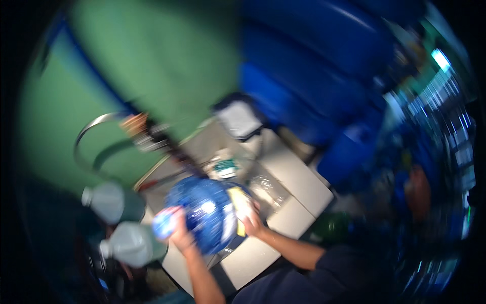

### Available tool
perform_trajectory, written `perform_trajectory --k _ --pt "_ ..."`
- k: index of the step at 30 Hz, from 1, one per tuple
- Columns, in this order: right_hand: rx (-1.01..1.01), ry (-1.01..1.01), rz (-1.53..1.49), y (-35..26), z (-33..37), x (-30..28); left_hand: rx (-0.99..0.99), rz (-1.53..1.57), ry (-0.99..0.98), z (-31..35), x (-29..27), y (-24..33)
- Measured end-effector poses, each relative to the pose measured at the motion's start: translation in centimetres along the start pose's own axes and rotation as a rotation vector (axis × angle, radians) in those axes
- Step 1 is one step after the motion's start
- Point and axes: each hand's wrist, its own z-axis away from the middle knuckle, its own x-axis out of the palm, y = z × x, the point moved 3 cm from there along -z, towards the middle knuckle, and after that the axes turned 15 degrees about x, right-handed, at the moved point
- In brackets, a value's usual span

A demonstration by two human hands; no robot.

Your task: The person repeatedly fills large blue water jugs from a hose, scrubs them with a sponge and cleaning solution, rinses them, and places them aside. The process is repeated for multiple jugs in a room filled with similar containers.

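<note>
Blue jug: I hold the big, glossy blue jug (202, 202) on its side just below the centre of the frame, over the pale worktop (304, 187); blur hides whether it rests there.
Neck end: My left hand (180, 234) curls around the jug's light-blue narrow end (164, 224), fingers closed in, probably because the neck offers the surest purchase on a slick, round body.
Far side: My right hand (252, 222) braces the jug's right flank beside a yellow-and-white patch (240, 207), likely to balance the weight; how far its fingers spread, and whether the patch is label or cloth, I can't make out.
Forearms: My left forearm (201, 273) rises steeply from the lower edge; my right forearm (291, 248) slants up and leftward from a dark sleeve (336, 266), so the two palms face each other across the jug.
Left edge of the worktop: Two translucent jugs (112, 202) sit side by side at lower left, apparently set aside to leave room.
Behind the jug: A white-and-green packet (224, 166) lies just beyond, near the clear plastic (266, 190).
</note>
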Motion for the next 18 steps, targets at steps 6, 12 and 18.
perform_trajectory --k 6,12,18 --pt "1.096 -0.362 -0.689 8.7 -9.8 -5.1 0.676 0.353 -0.332 -12.3 -5.5 7.7" --pt "1.05 -0.2 -1.304 8.7 -5.2 -3.1 0.025 0.37 -0.258 -19.0 -12.4 12.6" --pt "0.748 -0.322 -1.108 5.4 -14.5 -7.8 0.233 0.269 -0.268 -11.3 -9.1 10.2"
